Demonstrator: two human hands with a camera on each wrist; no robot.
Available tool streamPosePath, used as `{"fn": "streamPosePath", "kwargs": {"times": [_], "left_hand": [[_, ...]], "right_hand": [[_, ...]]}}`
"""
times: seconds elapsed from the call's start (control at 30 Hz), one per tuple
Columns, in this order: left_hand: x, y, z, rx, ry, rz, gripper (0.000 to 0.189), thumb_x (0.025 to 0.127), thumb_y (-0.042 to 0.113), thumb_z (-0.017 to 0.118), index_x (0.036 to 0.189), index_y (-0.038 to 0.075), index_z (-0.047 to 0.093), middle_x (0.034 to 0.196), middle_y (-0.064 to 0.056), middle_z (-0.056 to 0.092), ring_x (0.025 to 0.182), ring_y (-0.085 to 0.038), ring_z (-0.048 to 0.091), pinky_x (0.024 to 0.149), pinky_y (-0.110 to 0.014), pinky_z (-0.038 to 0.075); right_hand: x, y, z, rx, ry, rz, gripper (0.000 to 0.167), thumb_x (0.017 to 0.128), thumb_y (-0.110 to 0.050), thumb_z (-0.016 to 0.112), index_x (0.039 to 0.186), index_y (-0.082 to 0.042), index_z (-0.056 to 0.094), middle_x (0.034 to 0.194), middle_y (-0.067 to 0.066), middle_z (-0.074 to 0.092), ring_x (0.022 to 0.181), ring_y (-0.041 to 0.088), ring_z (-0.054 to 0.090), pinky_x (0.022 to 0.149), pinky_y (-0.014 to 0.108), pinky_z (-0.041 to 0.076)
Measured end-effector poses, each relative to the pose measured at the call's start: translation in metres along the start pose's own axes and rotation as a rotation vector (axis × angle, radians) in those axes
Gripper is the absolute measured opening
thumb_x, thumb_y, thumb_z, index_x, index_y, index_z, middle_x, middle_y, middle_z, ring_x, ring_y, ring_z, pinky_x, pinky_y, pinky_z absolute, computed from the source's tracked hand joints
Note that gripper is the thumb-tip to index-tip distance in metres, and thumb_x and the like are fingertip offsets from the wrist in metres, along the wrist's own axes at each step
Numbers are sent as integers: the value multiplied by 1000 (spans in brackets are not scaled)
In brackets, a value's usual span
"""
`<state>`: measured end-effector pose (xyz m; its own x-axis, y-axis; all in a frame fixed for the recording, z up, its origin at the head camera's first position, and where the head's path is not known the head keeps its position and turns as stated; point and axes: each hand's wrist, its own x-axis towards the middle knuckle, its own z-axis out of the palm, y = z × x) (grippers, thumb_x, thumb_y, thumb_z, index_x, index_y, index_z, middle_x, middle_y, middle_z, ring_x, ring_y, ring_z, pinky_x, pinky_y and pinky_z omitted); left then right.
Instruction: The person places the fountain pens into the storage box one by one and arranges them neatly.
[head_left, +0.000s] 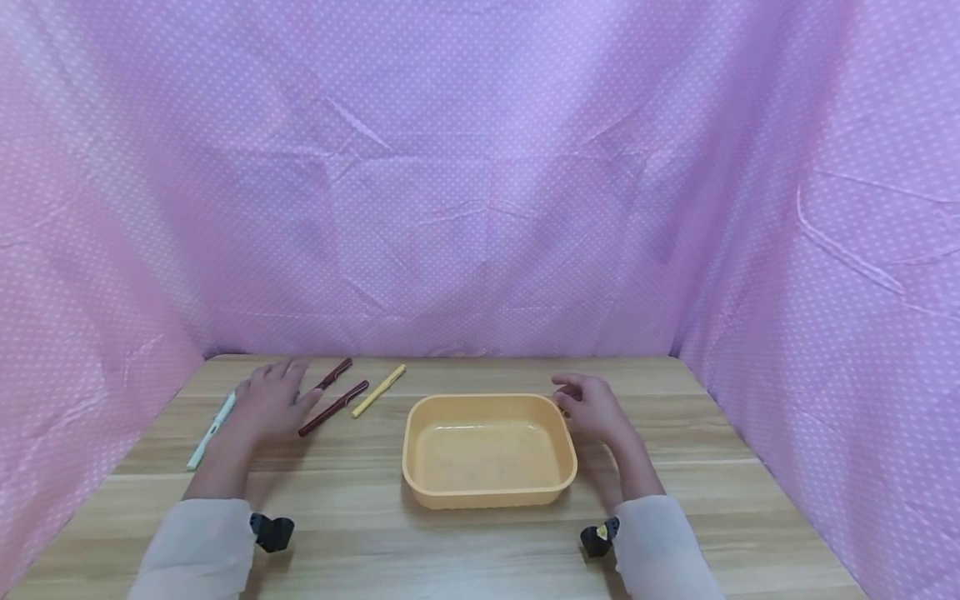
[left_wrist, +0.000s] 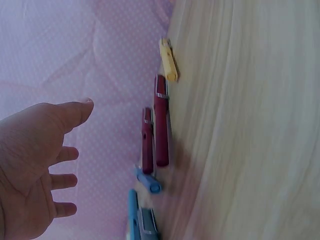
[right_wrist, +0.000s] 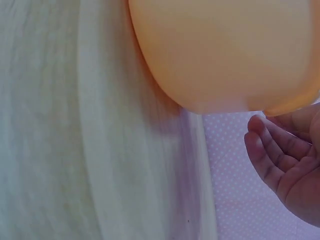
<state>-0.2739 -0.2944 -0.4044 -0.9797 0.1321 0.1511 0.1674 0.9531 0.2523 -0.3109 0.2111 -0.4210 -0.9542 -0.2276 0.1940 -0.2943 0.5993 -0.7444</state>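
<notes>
left hand hovers over the surface, fingers spread and released; red pens lie at its two and three o'clock, a yellow pen beyond at three, a mint pen at eight; the tray sits toward its four; right hand is at the tray's two o'clock, fingers bent by the rim; whether grasping it, i cannot tell.
</notes>
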Motion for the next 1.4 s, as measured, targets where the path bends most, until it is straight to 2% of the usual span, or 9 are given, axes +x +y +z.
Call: {"fn": "streamPosePath", "kwargs": {"times": [0.27,0.43,0.57,0.7,0.83,0.97,1.13,1.3,1.4], "left_hand": [[-1,-33,-2,-10,-65,-79,80,107,54,37,160,-3,18,157,-38,20,136,-67,16,102,-85,17],[-1,-47,-7,-11,-82,-67,81,107,57,32,159,-4,20,157,-38,20,134,-68,17,99,-85,19],[-2,-53,-13,-13,-74,-47,78,108,55,27,156,-6,26,157,-38,20,134,-68,18,97,-86,20],[-3,-58,-18,-16,-74,-55,78,109,54,26,156,-9,26,156,-39,21,133,-69,19,97,-87,21],[-2,-67,-18,-26,-84,-73,76,110,50,28,155,-12,24,152,-43,23,133,-70,20,100,-86,22],[0,-81,-15,-18,-77,-42,67,110,34,39,150,-19,27,145,-48,28,131,-69,25,105,-81,25],[-3,-100,-13,6,-46,-35,60,105,19,51,144,-22,33,139,-49,37,128,-67,34,106,-76,31],[-8,-112,-13,-98,-114,-134,62,102,18,49,148,-19,29,141,-50,31,129,-68,30,107,-77,27],[-9,-118,-13,-119,-148,-159,64,99,15,52,146,-21,29,136,-51,35,126,-67,36,105,-75,33]], "right_hand": [[-2,6,2,175,1,44,32,99,-1,63,130,9,63,104,19,73,94,26,72,82,33,62],[-3,9,4,258,6,61,29,100,2,61,126,13,63,105,21,72,93,27,72,81,32,63],[-3,11,5,283,-4,86,28,100,0,62,125,12,64,109,20,73,94,26,73,83,30,61],[-4,14,5,290,-24,101,25,99,-2,63,121,10,67,110,18,74,93,23,72,84,27,59],[-4,16,6,302,-39,96,23,99,-2,64,119,9,69,110,19,74,95,24,73,84,27,60],[-5,16,5,309,-40,97,22,99,-3,64,118,7,70,112,19,73,98,26,73,86,28,60],[-5,16,5,301,-39,104,23,100,-5,64,118,7,70,113,19,73,99,26,72,86,28,59],[-5,16,6,294,-35,124,23,100,-7,65,119,7,70,114,19,73,100,26,71,87,30,60],[-5,16,6,294,-31,132,23,100,-6,65,118,6,70,114,19,73,100,26,71,87,31,60]]}}
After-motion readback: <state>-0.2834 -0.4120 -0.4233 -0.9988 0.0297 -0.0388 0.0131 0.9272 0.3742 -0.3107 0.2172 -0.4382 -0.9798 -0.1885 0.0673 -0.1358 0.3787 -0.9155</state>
